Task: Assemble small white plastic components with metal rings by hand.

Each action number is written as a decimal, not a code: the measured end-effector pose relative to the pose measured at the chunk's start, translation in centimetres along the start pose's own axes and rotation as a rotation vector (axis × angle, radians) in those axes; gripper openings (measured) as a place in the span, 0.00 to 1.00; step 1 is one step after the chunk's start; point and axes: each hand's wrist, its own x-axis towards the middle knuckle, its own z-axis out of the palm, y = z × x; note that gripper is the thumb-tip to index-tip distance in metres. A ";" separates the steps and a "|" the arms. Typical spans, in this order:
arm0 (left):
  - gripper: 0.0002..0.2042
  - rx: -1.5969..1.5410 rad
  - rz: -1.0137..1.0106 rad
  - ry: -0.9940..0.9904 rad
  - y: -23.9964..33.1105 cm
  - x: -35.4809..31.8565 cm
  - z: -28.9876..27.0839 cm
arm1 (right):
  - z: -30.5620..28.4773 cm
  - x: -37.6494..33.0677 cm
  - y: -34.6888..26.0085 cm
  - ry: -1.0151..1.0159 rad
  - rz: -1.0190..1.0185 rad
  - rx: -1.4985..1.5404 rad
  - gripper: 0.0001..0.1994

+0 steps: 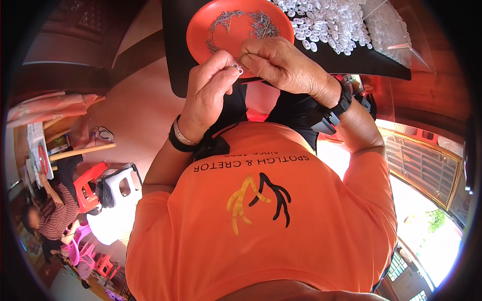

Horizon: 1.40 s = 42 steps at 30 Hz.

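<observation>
My left hand (208, 88) pinches a small white plastic piece with holes (237, 68) between thumb and fingertips. Close beside it, my right hand (276, 64) has its thumb and forefinger pressed together; whatever lies between them is too small or hidden to make out. Both hands hover over the near edge of a round orange-red plate (201, 31). On that plate lie many small grey slender pieces (263, 25), spread roughly in a ring, with a few yellowish slivers among them. White oval pieces (314, 37) of a similar kind are heaped to the right.
The plate and heap rest on a black tabletop (176, 60). A clear plastic bag of white pieces (386, 32) stands at the right. Off to the left are a red stool (90, 186), a white stool (123, 183) and another person (57, 215).
</observation>
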 end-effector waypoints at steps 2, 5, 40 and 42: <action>0.09 0.011 -0.012 0.008 0.0 0.0 0.0 | 0.1 0.0 0.0 0.009 -0.003 -0.002 0.06; 0.09 0.075 0.005 0.001 0.1 0.0 0.0 | 0.2 -0.1 -0.1 0.021 0.000 0.001 0.05; 0.08 -0.178 -0.040 0.099 -1.1 0.0 -0.6 | -4.4 -5.7 5.8 0.376 0.352 -0.768 0.09; 0.08 -0.170 -0.033 0.104 -1.1 -0.1 -0.7 | -4.4 -5.5 5.9 0.422 0.315 -0.724 0.08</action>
